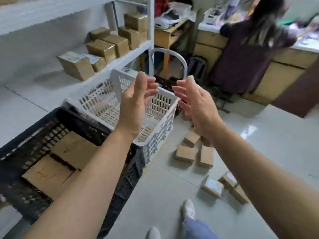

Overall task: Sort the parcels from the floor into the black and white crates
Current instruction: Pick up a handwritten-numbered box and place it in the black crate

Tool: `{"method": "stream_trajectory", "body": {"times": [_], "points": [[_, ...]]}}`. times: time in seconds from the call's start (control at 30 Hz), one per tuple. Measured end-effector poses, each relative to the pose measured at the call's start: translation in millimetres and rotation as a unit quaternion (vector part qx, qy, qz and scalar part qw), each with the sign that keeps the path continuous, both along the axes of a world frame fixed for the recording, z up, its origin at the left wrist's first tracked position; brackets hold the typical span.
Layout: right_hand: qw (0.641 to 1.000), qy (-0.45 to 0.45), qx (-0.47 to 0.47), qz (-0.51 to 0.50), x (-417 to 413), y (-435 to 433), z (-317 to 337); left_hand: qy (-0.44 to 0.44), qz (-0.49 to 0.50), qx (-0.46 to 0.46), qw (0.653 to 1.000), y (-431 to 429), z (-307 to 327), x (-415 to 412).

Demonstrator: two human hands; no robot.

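Observation:
My left hand and my right hand are raised in front of me, palms facing each other, fingers loosely bent, holding nothing. Behind them stands the white crate; it looks bare inside where visible. The black crate sits at the lower left with flat cardboard parcels in it. Several small cardboard parcels lie on the floor at the right of the crates, some under my right forearm.
White shelving at the left carries several brown boxes. A trolley handle rises behind the white crate. Another person stands at a counter at the back right. My feet show at the bottom on the pale tiled floor.

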State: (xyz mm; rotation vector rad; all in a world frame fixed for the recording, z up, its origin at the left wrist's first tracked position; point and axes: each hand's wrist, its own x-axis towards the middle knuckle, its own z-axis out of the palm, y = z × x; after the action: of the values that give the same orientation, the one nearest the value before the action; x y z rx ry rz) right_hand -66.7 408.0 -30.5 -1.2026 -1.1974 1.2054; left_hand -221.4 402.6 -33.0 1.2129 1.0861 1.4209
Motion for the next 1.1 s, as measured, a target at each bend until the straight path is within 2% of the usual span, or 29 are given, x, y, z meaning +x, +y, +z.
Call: {"method": "stream_trajectory", "body": {"times": [0.27,0.5,0.67,0.83,1.1], "points": [[0.986,0.006,0.008,-0.165,149.2,-62.4,5.9,0.0,-0.15,-0.016,0.989,-6.6,7.2,148.0],[0.974,0.01,0.001,-0.225,276.0,-113.6,-5.0,0.016,-0.213,-0.031,0.976,-39.0,-9.4,274.9],[0.969,0.015,-0.017,-0.245,354.0,-133.2,-24.8,0.021,-0.217,-0.054,0.974,-58.2,-26.3,343.9],[0.978,0.021,-0.039,-0.204,372.4,-118.8,-44.3,0.026,-0.185,-0.076,0.98,-57.8,-42.6,361.5],[0.986,0.018,-0.089,-0.14,337.8,-56.7,-79.6,0.027,-0.091,-0.114,0.989,-9.4,-77.2,321.9]]}}
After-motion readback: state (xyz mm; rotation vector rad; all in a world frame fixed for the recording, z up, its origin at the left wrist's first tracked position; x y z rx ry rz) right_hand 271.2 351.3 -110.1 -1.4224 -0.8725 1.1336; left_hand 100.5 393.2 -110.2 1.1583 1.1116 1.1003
